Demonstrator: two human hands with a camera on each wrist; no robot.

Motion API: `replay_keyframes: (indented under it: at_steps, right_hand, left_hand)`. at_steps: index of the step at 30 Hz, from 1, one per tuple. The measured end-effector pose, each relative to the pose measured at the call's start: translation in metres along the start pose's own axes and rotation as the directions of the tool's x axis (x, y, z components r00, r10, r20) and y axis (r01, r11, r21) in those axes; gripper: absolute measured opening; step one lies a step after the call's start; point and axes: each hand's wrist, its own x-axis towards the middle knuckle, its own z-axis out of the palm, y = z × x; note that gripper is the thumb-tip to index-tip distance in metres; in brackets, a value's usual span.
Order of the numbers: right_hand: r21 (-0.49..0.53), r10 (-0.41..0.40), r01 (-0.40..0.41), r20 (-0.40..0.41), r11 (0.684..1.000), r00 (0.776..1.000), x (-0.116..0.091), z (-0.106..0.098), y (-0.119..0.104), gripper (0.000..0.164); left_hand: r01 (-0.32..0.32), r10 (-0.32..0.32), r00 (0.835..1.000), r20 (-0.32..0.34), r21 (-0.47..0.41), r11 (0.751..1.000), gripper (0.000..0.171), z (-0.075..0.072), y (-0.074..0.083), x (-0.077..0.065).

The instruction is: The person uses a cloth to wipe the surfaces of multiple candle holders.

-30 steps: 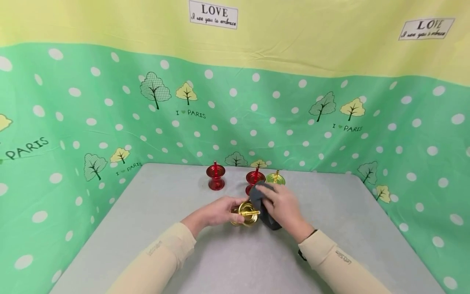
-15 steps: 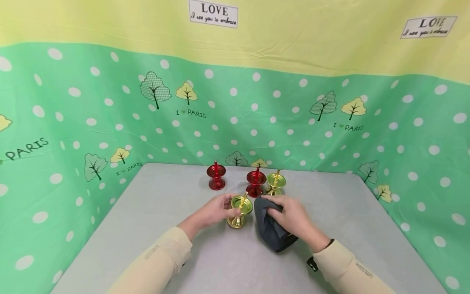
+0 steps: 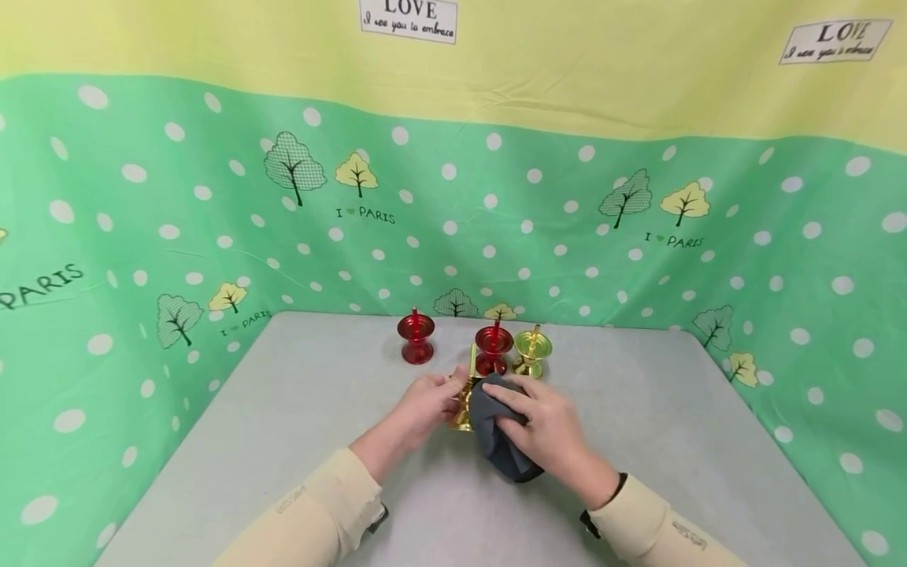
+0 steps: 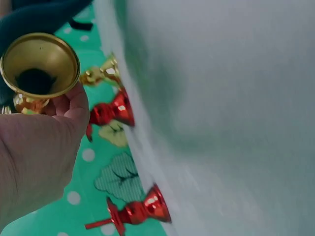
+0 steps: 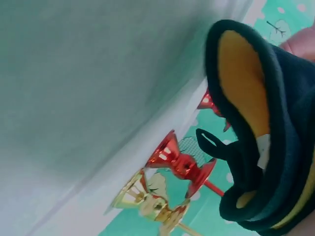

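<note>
My left hand (image 3: 427, 405) grips a shiny gold candle holder (image 3: 462, 419) by its side, its spike pointing up in the head view. The hollow underside of this candle holder (image 4: 64, 49) faces the left wrist view. In my right hand (image 3: 549, 421) is a folded dark grey cloth (image 3: 496, 433), which overlaps the candle holder's right side and hides much of its cup. In the right wrist view the cloth (image 5: 290, 98) shows a yellow-orange inner face and a small loop.
Beyond my hands stand a red candle holder (image 3: 416, 339) at the left, a second red candle holder (image 3: 494, 342) and a gold candle holder (image 3: 532, 350) close beside it. A green dotted curtain (image 3: 489, 213) hangs behind the grey table (image 3: 298, 370).
My left hand has turned the gold candle holder, its cup first facing me, then upright. My right hand drew the cloth off to the right, then brought it back against the candle holder.
</note>
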Motion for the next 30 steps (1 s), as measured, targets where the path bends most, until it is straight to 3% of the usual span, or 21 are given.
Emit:
replay_keyframes:
  at_steps: [9,16,24,30]
  right_hand:
    - [-0.036,-0.002,-0.003,-0.125,0.999,0.992,0.006,-0.001,-0.008,0.052]
    - [-0.058,0.0,-0.012,-0.203,0.998,0.979,0.013,-0.009,-0.011,0.049]
    - [-0.063,0.009,-0.023,-0.213,0.998,0.977,0.018,-0.013,-0.009,0.046]
    - [-0.128,0.034,-0.062,-0.21,0.99,0.977,0.015,-0.012,-0.001,0.048]
  left_hand:
    - [-0.044,0.045,0.998,0.035,-0.016,0.999,0.065,0.008,0.007,-0.015]
    - [-0.101,0.111,0.985,0.135,-0.08,0.992,0.053,0.002,0.012,-0.021]
    - [-0.112,0.147,0.97,0.194,-0.183,0.977,0.055,-0.006,0.017,-0.027]
    - [-0.125,0.171,0.969,0.179,-0.246,0.961,0.052,-0.011,0.019,-0.029]
